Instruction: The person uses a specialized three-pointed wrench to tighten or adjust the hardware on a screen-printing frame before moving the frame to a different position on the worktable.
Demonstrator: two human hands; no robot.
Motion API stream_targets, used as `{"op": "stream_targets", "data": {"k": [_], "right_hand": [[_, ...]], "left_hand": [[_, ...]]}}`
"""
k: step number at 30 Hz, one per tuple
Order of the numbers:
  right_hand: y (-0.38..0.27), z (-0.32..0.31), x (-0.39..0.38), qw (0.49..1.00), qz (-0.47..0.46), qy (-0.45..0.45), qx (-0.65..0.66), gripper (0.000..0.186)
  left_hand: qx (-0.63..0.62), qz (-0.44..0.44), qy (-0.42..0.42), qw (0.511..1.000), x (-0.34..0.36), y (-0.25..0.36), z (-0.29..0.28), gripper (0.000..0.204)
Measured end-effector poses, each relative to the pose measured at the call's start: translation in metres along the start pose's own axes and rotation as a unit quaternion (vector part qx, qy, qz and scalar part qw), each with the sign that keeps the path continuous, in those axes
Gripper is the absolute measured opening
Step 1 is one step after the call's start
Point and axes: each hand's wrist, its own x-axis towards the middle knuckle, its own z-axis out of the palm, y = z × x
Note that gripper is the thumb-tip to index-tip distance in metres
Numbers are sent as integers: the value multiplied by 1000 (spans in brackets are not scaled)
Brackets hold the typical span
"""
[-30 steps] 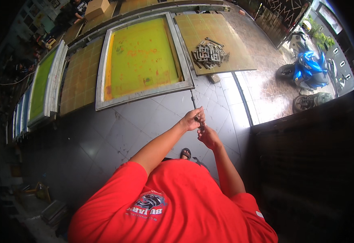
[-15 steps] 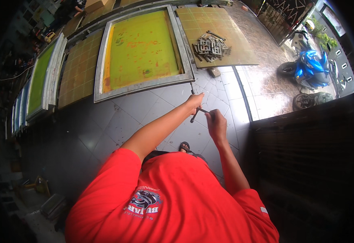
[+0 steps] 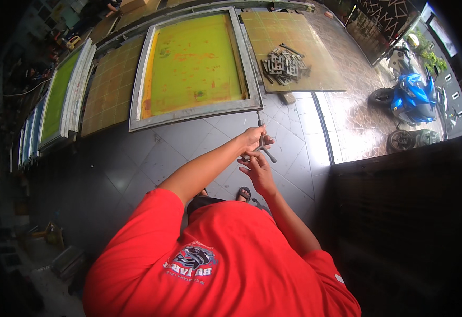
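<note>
Underneath, open grey tiled floor point(image 3: 188, 148) borders a rectangular silver metal frame point(image 3: 199, 113), now further right in view, enclosing yellow-green mesh point(image 3: 194, 63). At the frame's near-right corner, the bare left hand point(image 3: 251, 138) grips a dark metal branched wrench point(image 3: 269, 155); the bare right hand point(image 3: 260, 173), shifted left, spreads fingers beside it.

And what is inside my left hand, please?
Your left hand is around a metal tool. Its shaft shows beyond the hand, near a corner of the framed yellow-green screen; an angled arm shows on the near side. The part within the grip is covered.
</note>
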Motion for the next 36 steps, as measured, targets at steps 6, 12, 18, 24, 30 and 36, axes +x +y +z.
{"op": "stream_targets", "data": {"k": [6,12,18,24,30,36], "right_hand": [[17,18,10,988,-39,143,32,22],[28,4,15,990,29,91,106,19],[55,-39,33,992,50,74,-92,22],[16,-120,44,761,-201,231,-572,16],[-38,-97,15,941,4,220,-257,14],[-54,-102,18,977,-58,189,78,29]], "left_hand": [[74,-75,134,985,3,15,17,34],[127,-1,197,972,21,0,20,39],[22,42,176,983,24,-6,24,33],[-11,51,149,988,14,-5,28,30],[-73,73,129,986,26,-6,29,30],[-196,79,-93,973,26,-14,9,36]]}}
